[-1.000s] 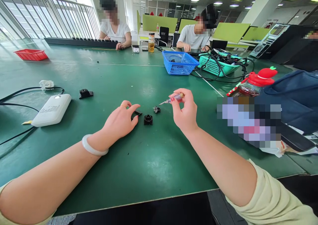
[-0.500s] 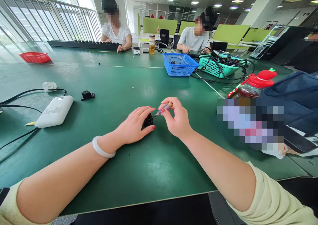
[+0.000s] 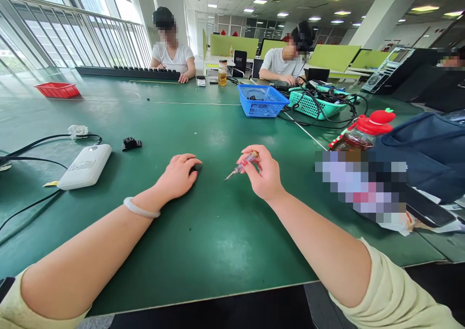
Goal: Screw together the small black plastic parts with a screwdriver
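My left hand (image 3: pixel 177 178) is closed around a small black part (image 3: pixel 197 167) low over the green tabletop. Most of that part is hidden behind the thumb and fingers. To its right, my right hand (image 3: pixel 266 175) grips a small screwdriver (image 3: pixel 240 169) with a clear purplish handle. The screwdriver slants down to the left, and its metal tip is apart from the black part. Farther left on the table lies another small black piece (image 3: pixel 131 144).
At left, a white power bank (image 3: pixel 85 167) has black cables beside it. A red basket (image 3: pixel 57 90) stands far left. Ahead are a blue basket (image 3: pixel 262 101) and a green basket (image 3: pixel 315 105) with cables. A red-lidded bottle (image 3: pixel 363 130) and dark bag stand right. Two people sit opposite.
My left hand has moved left with the black part, away from the screwdriver tip. My right hand still holds the screwdriver, nearly in place. The view has shifted slightly.
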`<action>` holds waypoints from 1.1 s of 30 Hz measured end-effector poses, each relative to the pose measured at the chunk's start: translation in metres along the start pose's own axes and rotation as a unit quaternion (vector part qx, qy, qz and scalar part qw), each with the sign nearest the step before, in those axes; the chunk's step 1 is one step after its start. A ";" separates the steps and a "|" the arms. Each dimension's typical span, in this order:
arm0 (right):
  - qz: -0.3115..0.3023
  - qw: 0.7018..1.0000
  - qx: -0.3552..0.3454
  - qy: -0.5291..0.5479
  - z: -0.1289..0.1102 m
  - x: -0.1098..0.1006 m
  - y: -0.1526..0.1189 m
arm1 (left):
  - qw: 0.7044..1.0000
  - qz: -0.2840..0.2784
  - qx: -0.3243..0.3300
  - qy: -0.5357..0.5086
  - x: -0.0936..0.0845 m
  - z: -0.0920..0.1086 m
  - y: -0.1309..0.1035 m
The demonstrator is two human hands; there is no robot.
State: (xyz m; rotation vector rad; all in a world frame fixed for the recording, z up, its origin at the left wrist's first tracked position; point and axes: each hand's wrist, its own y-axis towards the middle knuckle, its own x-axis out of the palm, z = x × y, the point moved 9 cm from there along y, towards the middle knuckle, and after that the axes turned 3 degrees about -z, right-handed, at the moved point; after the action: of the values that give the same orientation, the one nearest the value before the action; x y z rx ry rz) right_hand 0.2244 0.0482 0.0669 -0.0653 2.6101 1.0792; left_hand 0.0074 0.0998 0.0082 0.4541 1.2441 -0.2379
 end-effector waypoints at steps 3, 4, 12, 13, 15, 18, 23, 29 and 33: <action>0.006 1.000 0.009 0.007 0.004 -0.002 0.001 | 0.987 0.042 -0.147 0.041 -0.019 -0.067 -0.004; 0.005 1.000 0.012 0.010 0.004 -0.002 0.001 | 0.979 0.046 -0.192 0.050 -0.026 -0.088 -0.008; -0.010 0.999 0.036 0.007 0.005 0.001 0.000 | 0.910 0.069 -0.404 0.061 -0.066 -0.171 -0.040; -0.009 0.999 0.035 0.007 0.005 0.001 0.000 | 0.908 0.068 -0.409 0.061 -0.067 -0.172 -0.041; -0.008 0.999 0.033 0.006 0.005 0.001 0.000 | 0.907 0.064 -0.412 0.063 -0.069 -0.172 -0.040; -0.007 0.999 0.033 0.004 0.005 0.001 0.000 | 0.908 0.062 -0.410 0.064 -0.072 -0.168 -0.036; -0.007 1.000 0.031 0.001 0.003 0.000 0.001 | 0.909 0.104 -0.399 0.065 -0.085 -0.159 -0.034; -0.004 1.000 0.029 -0.001 0.003 -0.001 0.002 | 0.909 0.190 -0.366 0.062 -0.112 -0.152 -0.039; -0.005 1.000 0.031 -0.006 0.004 -0.001 0.002 | 0.906 0.190 -0.375 0.045 -0.118 -0.156 -0.044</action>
State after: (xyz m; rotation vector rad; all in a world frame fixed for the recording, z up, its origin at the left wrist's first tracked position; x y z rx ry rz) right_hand 0.2263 0.0520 0.0662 -0.0565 2.6271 0.9926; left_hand -0.1810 0.1240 0.0724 0.0250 1.2067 0.5938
